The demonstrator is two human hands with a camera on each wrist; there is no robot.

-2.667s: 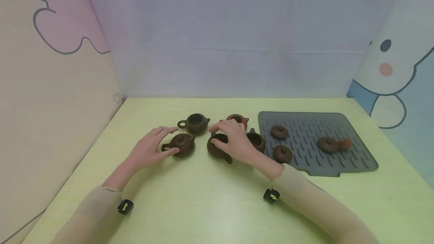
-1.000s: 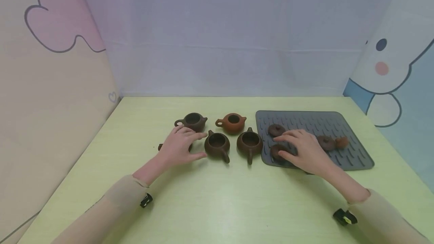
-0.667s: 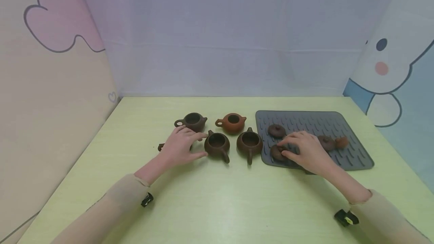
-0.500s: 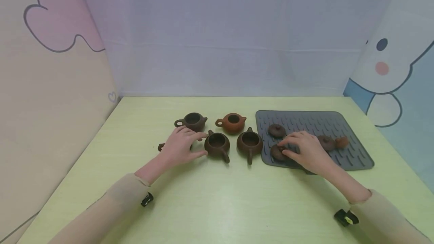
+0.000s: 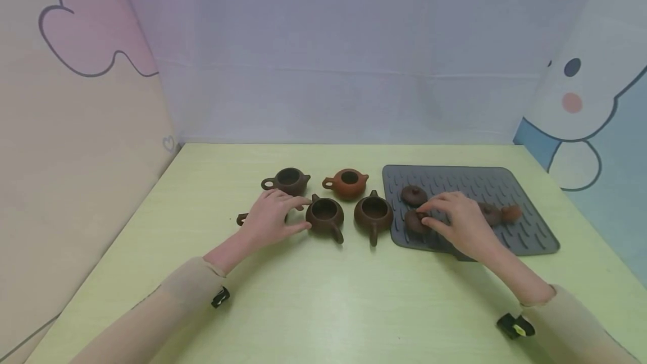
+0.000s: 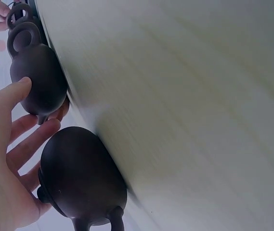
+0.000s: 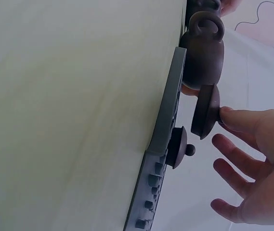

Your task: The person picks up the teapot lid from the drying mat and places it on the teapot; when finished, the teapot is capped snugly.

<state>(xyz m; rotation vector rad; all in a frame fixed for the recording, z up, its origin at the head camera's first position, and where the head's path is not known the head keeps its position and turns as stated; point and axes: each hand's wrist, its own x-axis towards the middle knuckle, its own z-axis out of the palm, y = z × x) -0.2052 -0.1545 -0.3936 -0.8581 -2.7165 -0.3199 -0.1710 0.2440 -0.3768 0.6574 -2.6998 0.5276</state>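
Observation:
My right hand [image 5: 462, 226] pinches the knob of a dark brown teapot lid [image 5: 414, 222] between thumb and fingertips. In the right wrist view that lid [image 7: 205, 113] hangs tilted, a little above the grey mat [image 5: 475, 178]. My left hand [image 5: 265, 221] reaches over a lidded dark teapot [image 6: 86, 178], which it mostly hides in the head view. Its thumb and fingertips, fairly straight, touch the left side of a lidless brown teapot [image 5: 324, 223], near the spout. Another lidless brown teapot [image 5: 373, 221] stands between that one and the mat.
Behind stand a dark lidless teapot [image 5: 290, 184] and a reddish one [image 5: 349, 186]. On the mat lie a dark lid [image 5: 413, 195], another dark lid [image 5: 490, 215] partly behind the right hand, and a small reddish lid [image 5: 511, 214] touching it.
My left hand has moved right from the lidded teapot to the lidless one. My right hand has left that lidless teapot, reached the mat, pinched a lid by its knob and raised it slightly.

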